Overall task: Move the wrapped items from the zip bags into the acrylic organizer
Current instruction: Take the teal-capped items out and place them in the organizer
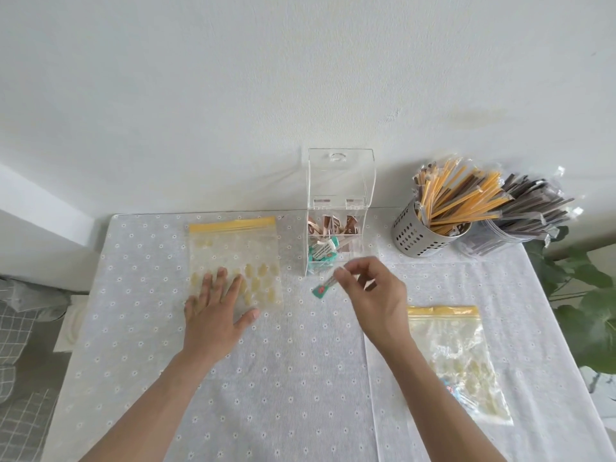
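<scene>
On the tablecloth (283, 361), organizer (336, 235) holds packets; right fingers (343, 273) pinch one, left flat.

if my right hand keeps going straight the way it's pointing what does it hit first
Probably the acrylic organizer. The right hand, pinching a teal-tipped wrapped item, points up and slightly left at its lower front; depth is hard to judge from one view.

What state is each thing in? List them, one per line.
acrylic organizer: lid up, wrapped items inside.
left zip bag: flat on the table, zip strip looks shut.
right zip bag: lying flat, a few wrapped items inside.
wrapped item: pinched in the right hand, in front of the organizer.
left hand: open, flat on the left bag.
metal holder: upright, full of wrapped sticks.
</scene>
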Demonstrator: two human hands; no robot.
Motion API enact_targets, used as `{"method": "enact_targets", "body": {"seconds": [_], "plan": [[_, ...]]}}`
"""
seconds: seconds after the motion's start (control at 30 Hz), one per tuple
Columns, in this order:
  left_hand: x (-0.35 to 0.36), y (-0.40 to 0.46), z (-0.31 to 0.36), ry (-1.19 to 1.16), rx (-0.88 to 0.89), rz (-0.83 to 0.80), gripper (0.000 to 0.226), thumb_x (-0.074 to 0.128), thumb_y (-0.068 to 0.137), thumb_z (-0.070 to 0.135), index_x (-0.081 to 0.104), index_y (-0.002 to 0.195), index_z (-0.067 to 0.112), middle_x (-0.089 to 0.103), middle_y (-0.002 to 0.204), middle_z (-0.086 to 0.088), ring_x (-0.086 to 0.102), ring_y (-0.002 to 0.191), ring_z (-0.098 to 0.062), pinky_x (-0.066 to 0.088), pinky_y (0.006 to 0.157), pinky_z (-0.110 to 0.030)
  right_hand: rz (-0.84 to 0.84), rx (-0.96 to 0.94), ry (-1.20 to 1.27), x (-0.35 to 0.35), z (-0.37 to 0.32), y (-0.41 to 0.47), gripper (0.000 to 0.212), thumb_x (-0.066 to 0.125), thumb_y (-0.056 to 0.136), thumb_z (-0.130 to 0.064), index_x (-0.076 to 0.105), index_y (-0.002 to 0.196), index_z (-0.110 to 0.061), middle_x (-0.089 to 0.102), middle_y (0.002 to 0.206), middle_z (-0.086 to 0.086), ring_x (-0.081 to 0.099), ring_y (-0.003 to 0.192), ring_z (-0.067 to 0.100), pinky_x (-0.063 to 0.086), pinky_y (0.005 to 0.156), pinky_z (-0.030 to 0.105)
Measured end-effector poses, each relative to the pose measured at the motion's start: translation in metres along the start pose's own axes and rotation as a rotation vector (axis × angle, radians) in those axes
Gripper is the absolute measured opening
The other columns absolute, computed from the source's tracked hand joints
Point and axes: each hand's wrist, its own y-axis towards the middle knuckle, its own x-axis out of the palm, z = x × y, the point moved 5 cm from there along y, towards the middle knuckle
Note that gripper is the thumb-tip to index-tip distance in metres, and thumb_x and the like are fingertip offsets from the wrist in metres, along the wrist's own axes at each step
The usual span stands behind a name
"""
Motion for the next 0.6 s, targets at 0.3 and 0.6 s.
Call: {"method": "enact_targets", "body": {"seconds": [0.3,0.6], "plan": [[-0.002,-0.001,0.001,-0.003,-0.011,-0.020,0.091,0.035,0.100,0.079,-0.001,0.173,0.039,-0.024,0.178,0.006,-0.020,0.166,-0.024,0.006,0.132,-0.061,0.172,-0.241,-0.273,0.027,-0.038,0.051,0.009,0.075,0.096,-0.030,0.074,0.098,-0.022,0.063,0.082,-0.020,0.058,0.080,0.013,0.049,0.064,0.035],[-0.019,0.009,0.009,0.041,0.018,-0.080,0.082,0.036,0.104,0.073,0.006,0.173,0.040,-0.019,0.180,0.008,-0.018,0.167,-0.021,0.006,0.132,-0.059,0.106,-0.426,-0.627,0.048,-0.014,0.061,0.010,0.080,0.089,-0.028,0.080,0.091,-0.019,0.067,0.091,0.000,0.061,0.093,0.027,0.056,0.052,0.038]]}}
